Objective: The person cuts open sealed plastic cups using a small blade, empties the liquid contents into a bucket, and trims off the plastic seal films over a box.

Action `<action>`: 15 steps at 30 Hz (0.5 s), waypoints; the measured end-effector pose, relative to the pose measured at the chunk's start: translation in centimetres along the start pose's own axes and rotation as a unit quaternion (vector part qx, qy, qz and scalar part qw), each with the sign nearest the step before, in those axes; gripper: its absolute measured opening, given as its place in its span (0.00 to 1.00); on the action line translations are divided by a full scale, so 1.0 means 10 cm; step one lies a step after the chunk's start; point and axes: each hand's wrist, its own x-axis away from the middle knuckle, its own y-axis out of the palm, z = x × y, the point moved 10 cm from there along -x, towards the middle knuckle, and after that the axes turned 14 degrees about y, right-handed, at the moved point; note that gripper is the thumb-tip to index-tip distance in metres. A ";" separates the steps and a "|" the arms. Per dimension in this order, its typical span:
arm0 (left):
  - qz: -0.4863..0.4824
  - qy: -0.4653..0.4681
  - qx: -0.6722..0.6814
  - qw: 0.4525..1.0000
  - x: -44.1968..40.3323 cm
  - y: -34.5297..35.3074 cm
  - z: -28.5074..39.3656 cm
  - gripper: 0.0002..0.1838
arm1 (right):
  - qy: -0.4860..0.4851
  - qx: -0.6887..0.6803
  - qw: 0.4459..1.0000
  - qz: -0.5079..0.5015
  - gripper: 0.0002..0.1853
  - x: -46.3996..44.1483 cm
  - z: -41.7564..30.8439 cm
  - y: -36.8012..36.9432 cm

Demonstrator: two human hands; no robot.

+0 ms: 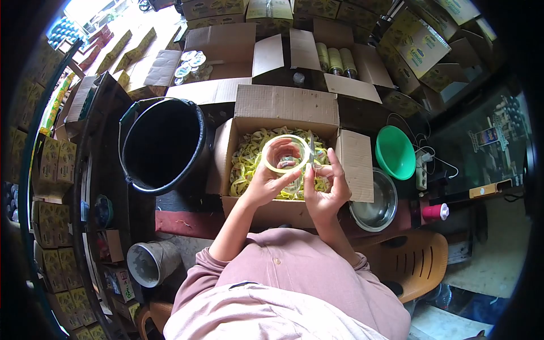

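Observation:
My left hand point(262, 187) is wrapped around a clear plastic cup point(288, 149) with a yellow rim, its open mouth tilted up towards me. Fingers show through the cup's clear wall. Pinched in my right hand point(327, 197) is a small knife point(311, 148), its thin blade upright against the right side of the rim. Both hands are above an open cardboard box point(286, 105). Curled yellow strips point(245, 154) fill much of that box.
A large black bucket point(161, 144) stands left of the box. To its right are a green basin point(395, 152), a metal bowl point(381, 204) and a white power strip point(421, 171). Behind, open cartons hold stacked lidded cups point(191, 65) and cup sleeves point(335, 61).

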 end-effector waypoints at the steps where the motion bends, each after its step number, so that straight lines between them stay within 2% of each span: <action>1: -0.006 -0.004 -0.011 1.000 0.00 0.00 -0.01 0.34 | -0.013 0.022 1.000 0.003 0.26 0.00 -0.03 0.00; 4: -0.003 0.009 -0.015 1.000 0.02 -0.02 -0.06 0.34 | -0.056 0.065 0.996 0.008 0.20 -0.03 -0.11 0.02; 7: -0.039 0.014 -0.047 0.998 0.02 0.00 -0.03 0.34 | -0.033 0.076 0.996 0.012 0.16 -0.09 -0.10 0.02; 11: -0.048 0.000 -0.029 0.998 0.02 0.09 0.02 0.33 | 0.011 -0.005 1.000 -0.014 0.18 -0.18 0.05 0.03; 14: -0.023 -0.014 0.017 0.999 0.00 0.08 0.01 0.33 | 0.067 -0.044 0.997 0.010 0.18 -0.19 0.22 -0.01; 15: -0.030 -0.020 0.012 0.999 0.00 0.07 0.00 0.32 | 0.078 -0.049 0.996 -0.004 0.22 -0.17 0.26 -0.01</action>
